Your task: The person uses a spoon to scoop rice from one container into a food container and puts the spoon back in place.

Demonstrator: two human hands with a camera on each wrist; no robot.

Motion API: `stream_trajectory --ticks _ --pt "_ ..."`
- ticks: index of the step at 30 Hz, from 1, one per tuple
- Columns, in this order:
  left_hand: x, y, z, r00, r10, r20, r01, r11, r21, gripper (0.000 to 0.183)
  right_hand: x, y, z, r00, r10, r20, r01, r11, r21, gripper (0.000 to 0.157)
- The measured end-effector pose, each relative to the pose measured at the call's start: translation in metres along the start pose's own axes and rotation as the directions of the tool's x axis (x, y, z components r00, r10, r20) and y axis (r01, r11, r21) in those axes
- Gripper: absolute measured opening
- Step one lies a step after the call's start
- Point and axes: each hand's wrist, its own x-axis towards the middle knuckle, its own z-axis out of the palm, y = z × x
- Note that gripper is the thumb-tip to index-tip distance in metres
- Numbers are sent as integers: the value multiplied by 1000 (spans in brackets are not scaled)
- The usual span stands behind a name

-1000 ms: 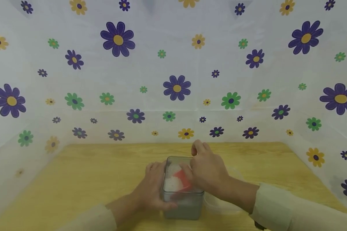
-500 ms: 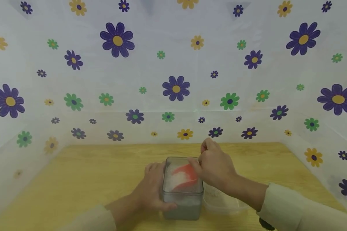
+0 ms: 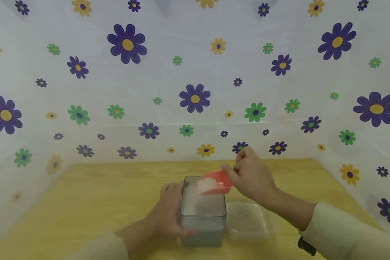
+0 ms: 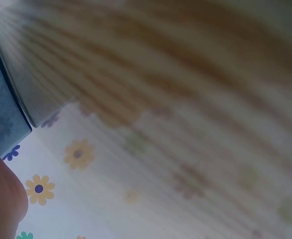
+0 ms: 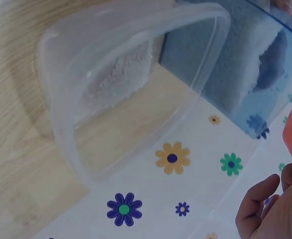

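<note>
1. A person's right hand (image 3: 255,177) pinches a red scoop (image 3: 223,183) between thumb and curled fingers, its load of white granules (image 3: 208,185) poised over the far right corner of a rectangular see-through canister (image 3: 212,232).
2. The scoop's handle end reaches past the canister's right rim; its mouth points left, within the outline of the opening.
3. The left hand (image 3: 171,207) grips the canister from the left, thumb across the near wall, fingers spread along the side.
4. A clear tub (image 3: 247,233) sits just beside the canister's right wall, its mouth uncovered from above, with the right forearm crossing beyond its far right corner.
5. The wood-grain tabletop (image 3: 100,195) stretches well to the left of the left hand and back behind the canister to a white sheet (image 3: 169,79) printed with purple, yellow and green flowers, which rises on three sides.
6. White grains (image 5: 118,82) lie in the tub, seen from the right wrist.
7. The right hand covers the scoop's handle; whether the scoop touches the rim cannot be told. A black object (image 3: 307,246) is partly hidden beneath the right sleeve (image 3: 338,227). The left wrist view is streaked, showing only part of the canister.
</note>
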Motion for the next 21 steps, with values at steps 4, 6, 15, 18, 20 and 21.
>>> stream_trajectory --ticks 4,6,15,18,20,21 --pt "0 0 0 1000 -22 1 22 1000 -4 116 1 9 -12 999 48 -23 -47 998 35 51" --pt "0 -1 1 1000 -11 -2 11 1000 4 117 -1 15 -16 997 66 -29 -65 997 35 51" --pt "2 -4 4 999 29 -24 -29 999 18 119 -17 56 -32 988 153 -27 -154 988 -14 57" --pt "2 -3 3 999 41 -27 -41 999 20 119 -23 71 -32 986 162 -26 -163 985 -56 57" --pt "2 -3 4 998 53 -40 -53 998 23 118 -26 80 -32 986 163 -23 -164 983 -82 56" --pt "1 -4 4 997 62 -50 -61 998 23 118 -27 85 -31 986 167 -20 -168 981 -92 56"
